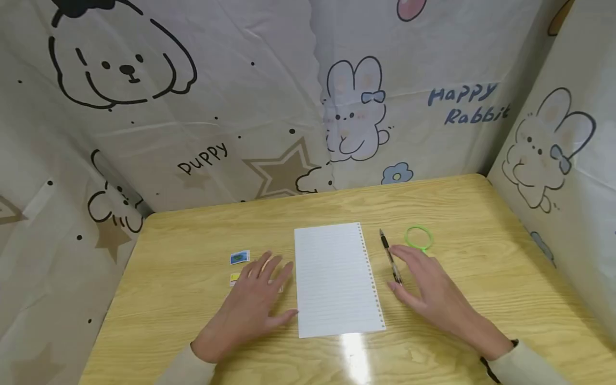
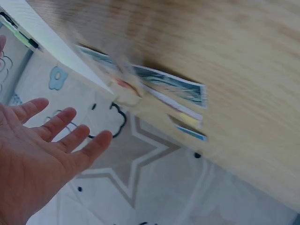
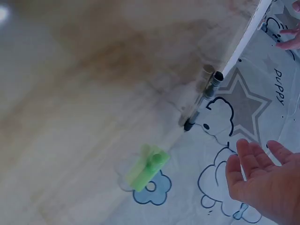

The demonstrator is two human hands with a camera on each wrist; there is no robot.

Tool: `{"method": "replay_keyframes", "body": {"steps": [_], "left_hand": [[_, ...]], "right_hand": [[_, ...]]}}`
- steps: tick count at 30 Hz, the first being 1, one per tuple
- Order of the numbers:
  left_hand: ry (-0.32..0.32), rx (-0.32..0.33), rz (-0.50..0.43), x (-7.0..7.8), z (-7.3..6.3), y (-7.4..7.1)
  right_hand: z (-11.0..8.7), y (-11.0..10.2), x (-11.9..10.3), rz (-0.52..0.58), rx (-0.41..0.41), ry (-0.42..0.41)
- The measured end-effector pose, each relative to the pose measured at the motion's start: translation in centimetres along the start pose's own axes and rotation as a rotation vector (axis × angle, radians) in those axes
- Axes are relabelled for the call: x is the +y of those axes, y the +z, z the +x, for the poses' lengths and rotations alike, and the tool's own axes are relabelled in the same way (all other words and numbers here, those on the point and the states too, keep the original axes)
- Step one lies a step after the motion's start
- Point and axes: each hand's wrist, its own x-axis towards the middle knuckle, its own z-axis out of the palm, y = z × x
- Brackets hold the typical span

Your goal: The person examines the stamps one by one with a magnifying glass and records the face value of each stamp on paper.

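A white lined sheet of paper [image 1: 334,278] with punched holes down its right edge lies on the table between the hands. Over small stamp-like picture pieces [image 1: 239,258] hovers my left hand [image 1: 255,305], fingers spread and thumb tip at the sheet's left edge; it partly hides the lower pieces [image 1: 234,278]. In the left wrist view, its palm and loose fingers hold nothing. My right hand [image 1: 430,286] is beside a clear pen with a black grip [image 1: 390,258], thumb and fingers apart. The right wrist view shows the pen [image 3: 201,103] away from its relaxed fingers.
A thin green ring [image 1: 424,249] with a small tab lies just beyond the right hand. Printed cloth [image 1: 240,117] with cartoon animals hangs along the back and both sides of the wooden table [image 1: 178,251]. Light glares off the tabletop in front of the sheet.
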Motion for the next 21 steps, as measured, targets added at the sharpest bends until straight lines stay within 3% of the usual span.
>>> {"method": "replay_keyframes", "body": {"steps": [9, 21], "left_hand": [[-0.082, -0.012, -0.119, -1.0, -1.4, 0.4], [-0.128, 0.023, -0.157, -1.8, -2.0, 0.5]], "right_hand": [[-0.6, -0.9, 0.8, 0.073, 0.045, 0.155], [-0.4, -2.3, 2.3, 0.156, -0.007, 0.368]]}}
